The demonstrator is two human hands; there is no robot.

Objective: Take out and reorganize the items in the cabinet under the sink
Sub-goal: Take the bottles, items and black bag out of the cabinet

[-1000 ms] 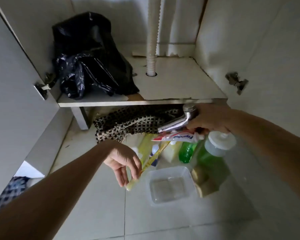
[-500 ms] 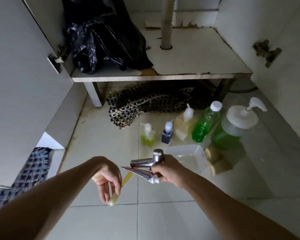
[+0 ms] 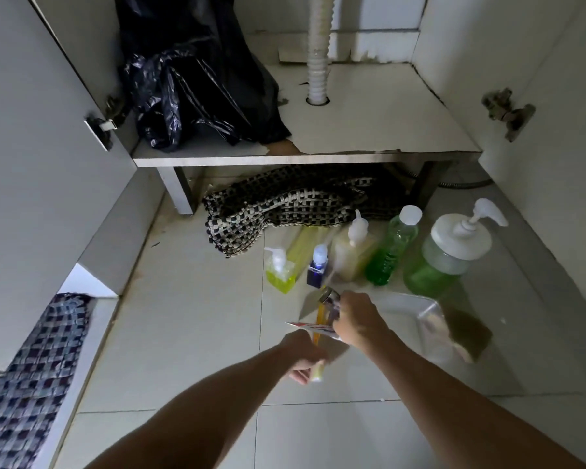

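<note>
Right hand: grips chrome metal tap fitting and red-and-white toothpaste tube, above near floor tiles.
Left hand: grips yellow toothbrush.
Labels: blurred, unreadable.

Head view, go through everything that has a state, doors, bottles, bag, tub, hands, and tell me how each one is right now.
Cabinet door: open.
Black bag: slumped on the shelf.
Drain hose: runs down through the shelf hole.
Woven mat: crumpled under the shelf.
Pump jar: upright, lid on.
Green bottle: upright, capped.
Clear tub: on the floor, no lid.
Left hand: holds a yellow toothbrush.
Right hand: grips a metal tap and toothpaste.
</note>
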